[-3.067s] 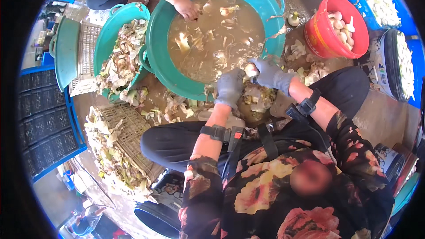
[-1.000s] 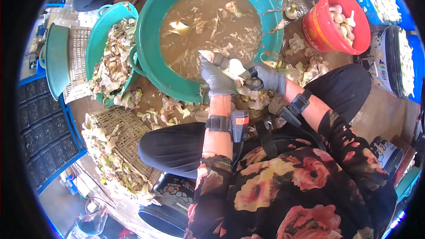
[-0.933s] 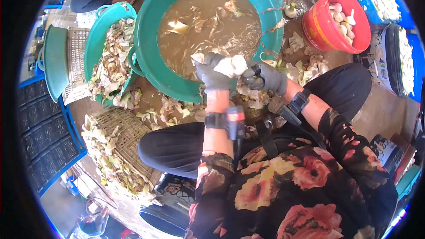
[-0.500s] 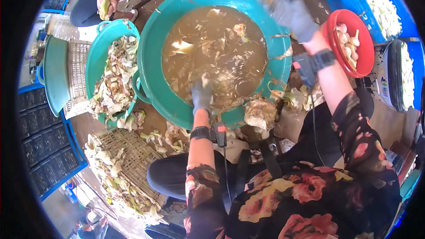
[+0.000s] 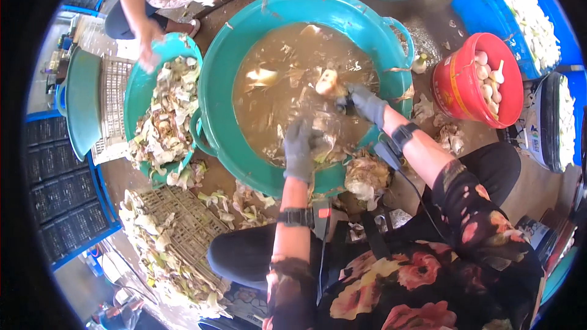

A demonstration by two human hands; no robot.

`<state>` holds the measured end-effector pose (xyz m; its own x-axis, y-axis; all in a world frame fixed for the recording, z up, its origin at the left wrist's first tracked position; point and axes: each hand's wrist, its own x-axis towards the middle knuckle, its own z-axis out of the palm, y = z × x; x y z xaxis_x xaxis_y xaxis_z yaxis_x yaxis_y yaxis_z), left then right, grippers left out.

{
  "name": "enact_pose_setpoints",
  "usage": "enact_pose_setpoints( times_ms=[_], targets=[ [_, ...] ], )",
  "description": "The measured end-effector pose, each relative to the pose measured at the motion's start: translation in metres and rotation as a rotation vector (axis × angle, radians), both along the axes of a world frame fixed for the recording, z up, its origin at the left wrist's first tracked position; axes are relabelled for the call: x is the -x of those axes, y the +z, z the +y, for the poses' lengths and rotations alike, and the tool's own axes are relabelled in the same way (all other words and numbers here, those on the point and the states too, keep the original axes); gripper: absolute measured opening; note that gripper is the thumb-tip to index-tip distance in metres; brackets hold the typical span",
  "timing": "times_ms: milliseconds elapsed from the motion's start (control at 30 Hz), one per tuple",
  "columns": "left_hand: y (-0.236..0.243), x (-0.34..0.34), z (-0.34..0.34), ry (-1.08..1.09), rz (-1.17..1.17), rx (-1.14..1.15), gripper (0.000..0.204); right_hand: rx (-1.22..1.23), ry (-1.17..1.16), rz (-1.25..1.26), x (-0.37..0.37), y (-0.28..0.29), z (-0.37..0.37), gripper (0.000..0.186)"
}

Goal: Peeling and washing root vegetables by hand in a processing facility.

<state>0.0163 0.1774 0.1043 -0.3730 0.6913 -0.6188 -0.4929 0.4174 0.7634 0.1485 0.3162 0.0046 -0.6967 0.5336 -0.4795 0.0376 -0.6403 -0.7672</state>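
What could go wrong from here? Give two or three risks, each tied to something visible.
The pale bulb at the right hand could slip into the cloudy water in the tub. Anything sunk near the left hand might go unseen in that water. Loose peelings on the floor could make footing slippery.

Brightly lit; glare at left; edges bent.

The right hand (image 5: 365, 105) has moved from the far rim of the big tub (image 5: 358, 18) to a bulb (image 5: 328, 83), and a co-worker's hand (image 5: 148, 46) now overhangs the smaller basin (image 5: 138, 88).
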Motion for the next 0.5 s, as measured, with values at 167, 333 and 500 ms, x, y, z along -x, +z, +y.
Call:
enact_pose_setpoints(
  times_ms=[167, 333, 500],
  targets=[
    [-0.001, 0.001, -0.001, -0.172, -0.167, -0.336, 0.04, -0.413, 0.296, -0.331, 0.001, 0.076, -0.049, 0.03],
    [0.009, -0.025, -0.015, -0.201, 0.519, -0.352, 0.047, -0.692, -0.083, -0.46, -0.033, 0.074, -0.064, 0.032],
    [0.028, -0.033, -0.033, -0.224, 0.798, -0.26, 0.054, -0.547, -0.055, -0.466, -0.029, 0.125, -0.091, 0.025]
  ],
)
